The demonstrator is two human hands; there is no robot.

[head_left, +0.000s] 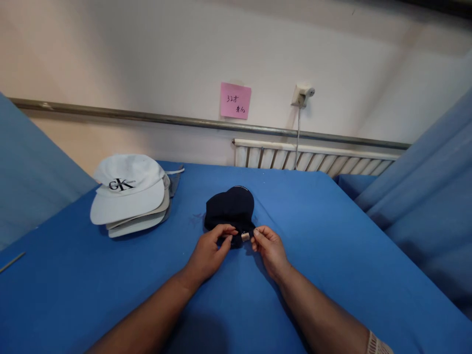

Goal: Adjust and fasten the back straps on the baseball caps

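A black baseball cap [230, 207] lies on the blue table cover, its back strap toward me. A small metal buckle [245, 237] shows on the strap between my hands. My left hand [211, 248] is closed at the near edge of the cap, thumb and fingers pinching the black fabric left of the buckle. Just right of the buckle, my right hand [269, 247] pinches the strap's end between thumb and fingertips. The underside of the cap and part of the strap are hidden.
Several stacked caps, a white one [127, 196] on top, stand at the left. A thin stick [13, 262] lies at the left edge. Behind the blue table [313, 236] are a metal rail [147, 116], a radiator [280, 156] and a plugged-in cord. Blue curtains [431, 206] hang on both sides.
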